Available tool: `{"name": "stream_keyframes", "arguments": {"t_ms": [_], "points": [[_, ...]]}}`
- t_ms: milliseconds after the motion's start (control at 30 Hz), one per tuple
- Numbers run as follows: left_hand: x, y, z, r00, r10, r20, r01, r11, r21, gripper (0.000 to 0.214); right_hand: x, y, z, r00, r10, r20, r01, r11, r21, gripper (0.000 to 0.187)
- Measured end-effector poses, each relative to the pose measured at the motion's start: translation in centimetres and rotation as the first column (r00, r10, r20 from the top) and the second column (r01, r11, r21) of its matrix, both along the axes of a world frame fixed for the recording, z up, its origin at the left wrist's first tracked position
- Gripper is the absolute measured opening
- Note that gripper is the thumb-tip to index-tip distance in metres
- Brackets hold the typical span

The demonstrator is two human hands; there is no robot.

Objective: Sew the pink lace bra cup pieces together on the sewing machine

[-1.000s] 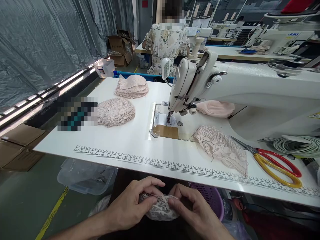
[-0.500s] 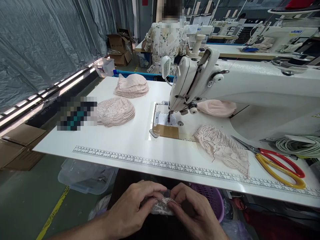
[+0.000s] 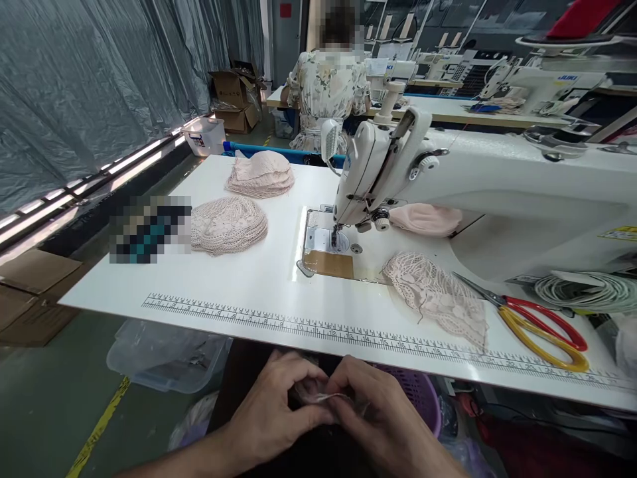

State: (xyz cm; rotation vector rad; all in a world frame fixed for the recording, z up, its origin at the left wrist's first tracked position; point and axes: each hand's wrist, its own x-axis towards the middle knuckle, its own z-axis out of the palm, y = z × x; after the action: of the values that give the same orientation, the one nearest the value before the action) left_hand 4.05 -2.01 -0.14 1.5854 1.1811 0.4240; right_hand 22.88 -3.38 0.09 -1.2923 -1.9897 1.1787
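Below the front edge of the table, my left hand point(image 3: 281, 405) and my right hand point(image 3: 375, 408) are close together, both closed on a small piece of pale lace fabric point(image 3: 323, 397). Most of the lace is hidden by my fingers. On the table above them, a pale pink lace piece point(image 3: 435, 292) lies right of the needle of a white sewing machine point(image 3: 358, 172). Two stacks of pink pieces sit on the left: a nearer lace stack point(image 3: 231, 224) and a farther stack point(image 3: 261, 174).
Scissors point(image 3: 540, 325) with red and yellow handles lie on the right of the table point(image 3: 199, 279). A pink padded piece point(image 3: 425, 219) rests under the machine arm. Below are a purple basket point(image 3: 423, 398) and a clear bin point(image 3: 164, 358). A person point(image 3: 326, 86) sits ahead.
My hands have turned the lace piece so that less of it shows, and my left fingers have shifted around it. The view has shifted slightly; the table things stay put.
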Motion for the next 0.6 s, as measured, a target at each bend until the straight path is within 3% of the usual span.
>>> {"name": "stream_keyframes", "arguments": {"t_ms": [33, 133, 233, 267, 467, 600], "points": [[0.2, 0.0, -0.1, 1.0, 0.01, 0.022, -0.01, 1.0, 0.011, 0.005, 0.0, -0.1, 0.1, 1.0, -0.008, 0.007, 0.008, 1.0, -0.012, 0.01], [0.2, -0.1, -0.1, 0.995, 0.005, 0.101, -0.006, 1.0, 0.007, 0.015, 0.2, -0.3, 0.3, 0.998, -0.036, 0.059, 0.041, 0.995, -0.096, 0.011], [-0.5, -0.1, 0.3, 0.99, -0.037, 0.134, 0.041, 0.999, -0.024, 0.015, 0.3, -0.2, 0.7, 0.994, 0.018, 0.104, 0.003, 0.98, -0.197, 0.009], [-0.7, -0.1, 0.5, 0.99, -0.055, 0.129, 0.059, 0.998, -0.023, 0.015, 0.3, -0.1, 0.9, 0.994, 0.043, 0.102, -0.02, 0.977, -0.214, 0.003], [-1.6, 0.0, 1.2, 0.988, -0.061, 0.142, 0.061, 0.998, -0.002, 0.012, 0.0, 0.6, 1.8, 0.994, 0.111, 0.006, -0.108, 0.972, -0.207, 0.009], [-1.7, 0.3, 1.8, 0.987, -0.066, 0.15, 0.067, 0.998, -0.003, 0.013, 0.0, 0.5, 2.0, 0.996, 0.091, -0.005, -0.087, 0.939, -0.333, 0.012]]}}
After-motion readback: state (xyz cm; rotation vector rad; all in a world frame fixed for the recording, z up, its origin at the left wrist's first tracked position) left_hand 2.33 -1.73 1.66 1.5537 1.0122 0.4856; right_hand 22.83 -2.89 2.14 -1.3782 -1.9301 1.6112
